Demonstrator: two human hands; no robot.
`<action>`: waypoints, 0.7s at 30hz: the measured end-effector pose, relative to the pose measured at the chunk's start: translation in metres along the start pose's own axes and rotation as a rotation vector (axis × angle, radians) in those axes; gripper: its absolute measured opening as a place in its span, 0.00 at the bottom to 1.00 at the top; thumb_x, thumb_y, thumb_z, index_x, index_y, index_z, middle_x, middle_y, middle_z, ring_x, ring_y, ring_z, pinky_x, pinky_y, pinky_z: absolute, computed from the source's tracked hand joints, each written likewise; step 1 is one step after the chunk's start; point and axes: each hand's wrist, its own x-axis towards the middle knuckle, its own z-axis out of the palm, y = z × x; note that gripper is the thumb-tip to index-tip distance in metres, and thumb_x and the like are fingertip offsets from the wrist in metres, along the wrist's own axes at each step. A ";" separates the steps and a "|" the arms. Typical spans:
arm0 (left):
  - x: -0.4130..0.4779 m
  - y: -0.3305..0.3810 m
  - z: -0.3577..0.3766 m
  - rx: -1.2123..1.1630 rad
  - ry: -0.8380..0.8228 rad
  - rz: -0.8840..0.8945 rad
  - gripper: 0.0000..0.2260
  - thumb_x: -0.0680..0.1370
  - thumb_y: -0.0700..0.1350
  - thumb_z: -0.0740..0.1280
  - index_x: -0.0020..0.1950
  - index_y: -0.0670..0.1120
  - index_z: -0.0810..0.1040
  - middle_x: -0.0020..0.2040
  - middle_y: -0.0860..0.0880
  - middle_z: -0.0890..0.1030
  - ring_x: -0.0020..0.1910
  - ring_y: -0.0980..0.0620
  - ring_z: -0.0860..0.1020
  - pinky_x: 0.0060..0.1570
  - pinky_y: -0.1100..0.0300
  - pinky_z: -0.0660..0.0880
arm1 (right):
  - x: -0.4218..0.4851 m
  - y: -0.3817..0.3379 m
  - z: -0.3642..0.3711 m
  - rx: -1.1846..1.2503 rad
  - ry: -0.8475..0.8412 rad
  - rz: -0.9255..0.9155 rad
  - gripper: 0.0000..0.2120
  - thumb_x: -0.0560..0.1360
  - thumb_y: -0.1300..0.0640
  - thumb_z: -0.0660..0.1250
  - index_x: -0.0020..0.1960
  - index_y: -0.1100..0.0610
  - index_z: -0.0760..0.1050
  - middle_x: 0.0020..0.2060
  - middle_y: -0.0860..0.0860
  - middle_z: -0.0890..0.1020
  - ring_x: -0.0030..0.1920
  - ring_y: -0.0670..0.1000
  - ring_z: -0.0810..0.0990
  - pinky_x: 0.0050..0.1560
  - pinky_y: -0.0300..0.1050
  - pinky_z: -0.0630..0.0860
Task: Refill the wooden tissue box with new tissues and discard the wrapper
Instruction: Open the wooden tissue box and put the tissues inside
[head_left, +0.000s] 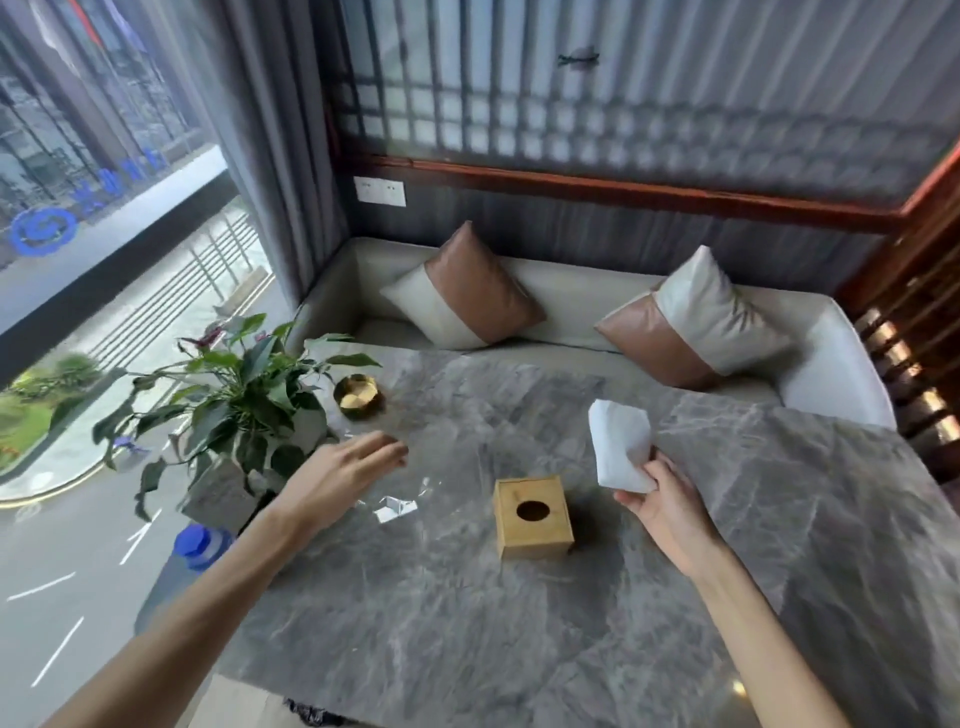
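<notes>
- A wooden tissue box (533, 516) was seen standing upright on the grey marble table (467, 623), near its middle, with the round hole in its top dark; whether anything lay inside could not be told.
- A stack of white tissues (620, 444) was held up by the right hand (657, 506), above and to the right of the box and clear of it; the stack's lower corner was covered by the thumb and fingers pinched on it.
- The left hand (340, 470) was stretched out flat above the table, fingers apart and nothing gripped; its fingertips were smeared by motion.
- A clear wrapper (397, 506) lay crumpled on the table between the left hand and the box, touching neither; being transparent, only its shiny folds could be made out, and its full outline was hard to trace.
- A potted plant (244, 395) stood at the table's left edge, its pot partly hidden behind the left forearm and the leaves.
- A small gold dish (356, 394) sat just behind the plant's right side.
- A bottle with a blue cap (200, 545) was partly hidden under the left forearm, beyond the table's edge.
- Two cushions (467, 291) leaned on the bench seat (831, 374) behind the table.
- The table's near edge was cut off by the frame.
</notes>
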 end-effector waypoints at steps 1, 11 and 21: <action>-0.006 0.005 0.013 -0.012 -0.064 -0.012 0.13 0.81 0.44 0.62 0.53 0.40 0.84 0.52 0.43 0.85 0.45 0.48 0.86 0.36 0.56 0.83 | 0.009 0.009 -0.011 -0.047 0.039 0.022 0.13 0.81 0.62 0.58 0.62 0.53 0.76 0.50 0.53 0.83 0.47 0.50 0.81 0.38 0.43 0.79; -0.090 0.046 0.162 -0.059 -0.428 -0.307 0.22 0.63 0.32 0.78 0.53 0.47 0.82 0.56 0.50 0.83 0.52 0.50 0.83 0.46 0.62 0.80 | 0.083 0.130 -0.088 -0.468 0.239 0.290 0.08 0.82 0.64 0.58 0.60 0.57 0.69 0.51 0.58 0.76 0.41 0.53 0.76 0.35 0.44 0.69; -0.137 0.062 0.203 0.031 -0.624 -0.655 0.26 0.54 0.29 0.78 0.49 0.46 0.85 0.52 0.47 0.84 0.50 0.46 0.85 0.45 0.57 0.82 | 0.104 0.190 -0.097 -0.731 0.432 0.392 0.21 0.79 0.64 0.57 0.72 0.64 0.64 0.64 0.65 0.74 0.62 0.65 0.75 0.60 0.59 0.72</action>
